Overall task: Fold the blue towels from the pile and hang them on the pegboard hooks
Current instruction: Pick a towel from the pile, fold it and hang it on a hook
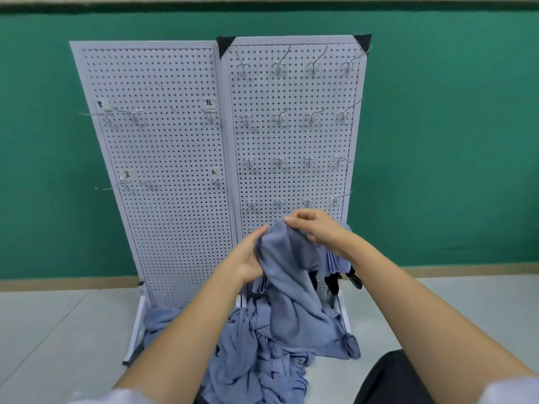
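We hold one blue towel (291,287) up in front of the low part of the right pegboard panel (294,182). Our left hand (248,258) grips the towel's left side, with the fingers curled round the cloth. Our right hand (318,228) pinches the top edge between thumb and fingertips, just above and to the right of the left hand. The towel hangs crumpled between them, and its lower end rests on the pile of blue towels (256,363), which lies on the floor (58,330) at the foot of the pegboard, near us. Just behind our right wrist, folded blue towels (338,262) hang low against the right panel; what carries them is hidden. The right panel bears rows of metal hooks (280,161). The left pegboard panel (169,147) has fewer hooks and small handwritten labels (209,102). Both panels stand side by side before a green wall (437,141).
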